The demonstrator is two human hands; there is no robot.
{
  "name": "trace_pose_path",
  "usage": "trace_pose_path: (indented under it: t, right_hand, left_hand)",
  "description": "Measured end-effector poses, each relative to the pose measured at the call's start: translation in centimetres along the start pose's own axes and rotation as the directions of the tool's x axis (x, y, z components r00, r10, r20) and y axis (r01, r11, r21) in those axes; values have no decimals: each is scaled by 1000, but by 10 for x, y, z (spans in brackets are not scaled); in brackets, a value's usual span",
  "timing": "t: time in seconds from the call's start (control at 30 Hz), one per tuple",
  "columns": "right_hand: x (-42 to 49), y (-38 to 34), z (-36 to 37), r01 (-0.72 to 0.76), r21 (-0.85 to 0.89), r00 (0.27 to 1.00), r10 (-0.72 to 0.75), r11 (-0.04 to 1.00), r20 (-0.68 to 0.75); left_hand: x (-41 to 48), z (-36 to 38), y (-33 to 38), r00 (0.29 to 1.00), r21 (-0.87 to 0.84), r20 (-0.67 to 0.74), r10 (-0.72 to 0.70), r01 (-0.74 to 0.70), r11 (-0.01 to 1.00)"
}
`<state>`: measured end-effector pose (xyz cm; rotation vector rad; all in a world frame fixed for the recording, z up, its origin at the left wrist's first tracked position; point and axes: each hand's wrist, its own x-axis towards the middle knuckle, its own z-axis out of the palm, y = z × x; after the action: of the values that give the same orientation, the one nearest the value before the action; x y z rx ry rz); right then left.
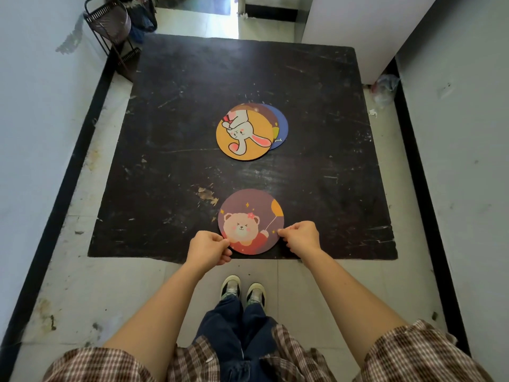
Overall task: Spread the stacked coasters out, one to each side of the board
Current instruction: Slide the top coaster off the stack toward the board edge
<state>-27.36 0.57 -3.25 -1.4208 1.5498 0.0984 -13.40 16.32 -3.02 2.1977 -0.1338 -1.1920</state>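
Observation:
A scratched black board (170,150) lies flat on the floor. Near its middle sits a small stack: an orange coaster with a white rabbit (244,132) on top, with a blue coaster (281,126) peeking out from under its right side. At the board's near edge is a mauve coaster with a bear and balloon (251,220). My left hand (210,248) pinches its lower left rim and my right hand (300,237) pinches its right rim. Whether it rests on the board or is slightly lifted I cannot tell.
A black wire rack (110,26) stands off the board's far left corner. A white wall block (358,34) rises at the far right, with crumpled plastic (384,86) beside it. My shoes (242,289) stand just short of the board's near edge.

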Motion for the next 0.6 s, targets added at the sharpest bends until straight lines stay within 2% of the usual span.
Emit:
trace_pose_path:
  t: [0.27,0.6]
  right_hand:
    - [-8,11,2,10,8,1000,-10,1000,2]
    - [-7,13,4,16,26,1000,-15,1000,-13]
  left_hand:
    - [-4,6,-7,996,1,-89,11,-11,1000]
    - [-2,6,-7,995,52,-95,23,-19,998]
